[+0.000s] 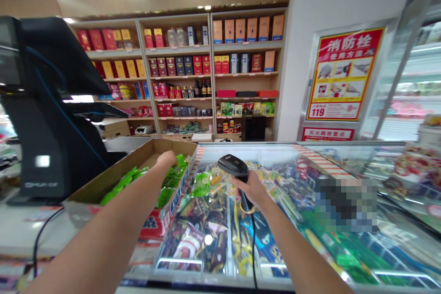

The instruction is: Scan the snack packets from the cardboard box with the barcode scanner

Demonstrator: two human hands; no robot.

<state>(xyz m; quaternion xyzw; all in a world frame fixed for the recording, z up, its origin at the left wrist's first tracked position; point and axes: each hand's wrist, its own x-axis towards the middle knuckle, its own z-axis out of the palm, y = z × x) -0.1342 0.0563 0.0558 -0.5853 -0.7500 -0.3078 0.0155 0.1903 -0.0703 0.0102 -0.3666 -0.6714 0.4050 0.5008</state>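
Note:
My right hand (253,188) grips the handle of a black barcode scanner (234,167), held above the glass lid of a chest freezer (310,156); its cable hangs down toward me. My left hand (167,158) reaches into an open cardboard box (103,181) and rests among bright green packets (120,186). The left fingers are hidden behind the wrist and the packets, so I cannot see whether they hold one.
A black checkout terminal (44,115) stands on the counter at left. The freezer holds several wrapped ice creams (206,234) under glass. Wooden shelves (210,73) of boxed goods and bottles line the back wall. A red and yellow poster (344,73) hangs at right.

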